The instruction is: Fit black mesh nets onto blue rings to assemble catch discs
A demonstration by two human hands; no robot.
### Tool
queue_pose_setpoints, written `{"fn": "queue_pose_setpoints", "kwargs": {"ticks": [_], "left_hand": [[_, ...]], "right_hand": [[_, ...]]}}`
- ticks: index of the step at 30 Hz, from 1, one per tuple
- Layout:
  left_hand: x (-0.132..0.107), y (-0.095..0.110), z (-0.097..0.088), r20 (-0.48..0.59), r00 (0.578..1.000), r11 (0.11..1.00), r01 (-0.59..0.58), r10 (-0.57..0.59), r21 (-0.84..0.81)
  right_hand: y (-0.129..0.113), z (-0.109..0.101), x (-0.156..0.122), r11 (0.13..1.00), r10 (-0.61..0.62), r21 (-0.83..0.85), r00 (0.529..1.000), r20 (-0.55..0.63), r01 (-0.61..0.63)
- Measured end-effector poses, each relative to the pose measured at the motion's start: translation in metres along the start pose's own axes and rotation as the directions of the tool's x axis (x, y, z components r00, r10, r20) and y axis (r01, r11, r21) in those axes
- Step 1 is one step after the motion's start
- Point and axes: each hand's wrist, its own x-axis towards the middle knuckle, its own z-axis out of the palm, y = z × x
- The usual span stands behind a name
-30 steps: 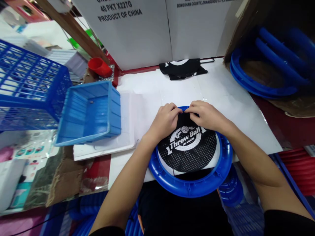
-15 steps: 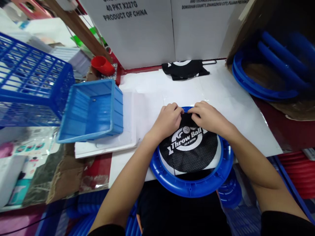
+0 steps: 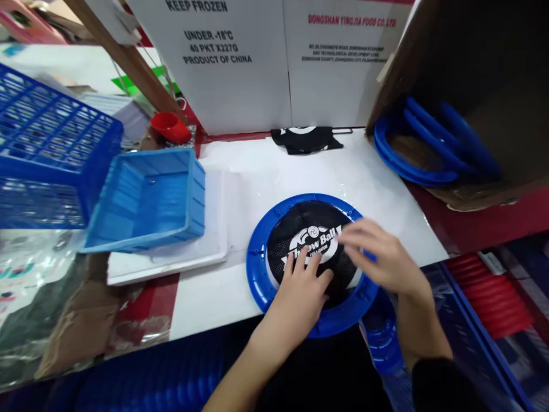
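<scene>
A blue plastic ring lies on the white table top, its near side reaching the table edge. Inside it sits a black mesh disc printed "Throw Ball" in white. My left hand rests on the lower part of the mesh with fingers spread. Over the right side of the ring hovers my right hand, slightly blurred, fingers stretched toward the print; nothing shows in them. A folded piece of black printed fabric lies at the back of the table.
A light blue bin stands at the left on a white foam lid, beside a blue basket. A red cup is behind. At the right, a cardboard box holds several blue rings. White cartons line the back.
Both hands have left the ring's far rim. My left hand has come down onto the lower mesh; my right has moved to the right side, lifted. The view has shifted.
</scene>
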Motion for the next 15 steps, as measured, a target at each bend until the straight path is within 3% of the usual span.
{"fn": "queue_pose_setpoints", "kwargs": {"ticks": [2, 6, 12, 15], "left_hand": [[-0.009, 0.006, 0.011, -0.023, 1.0, 1.0, -0.011, 0.011, -0.026], [-0.016, 0.006, 0.01, -0.124, 0.992, 0.987, -0.057, 0.038, -0.151], [-0.021, 0.014, 0.008, -0.276, 0.957, 0.971, -0.147, 0.09, -0.19], [-0.021, 0.017, 0.008, -0.299, 0.95, 0.96, -0.165, 0.094, -0.224]], "right_hand": [[-0.026, 0.011, -0.043, 0.999, 0.015, 0.037, 1.0, -0.025, -0.014], [-0.047, 0.049, -0.099, 0.982, 0.131, -0.101, 0.957, -0.258, -0.162], [-0.05, 0.085, -0.099, 0.943, 0.186, -0.195, 0.912, -0.364, -0.271], [-0.045, 0.089, -0.089, 0.959, 0.115, -0.188, 0.899, -0.423, -0.211]]}}
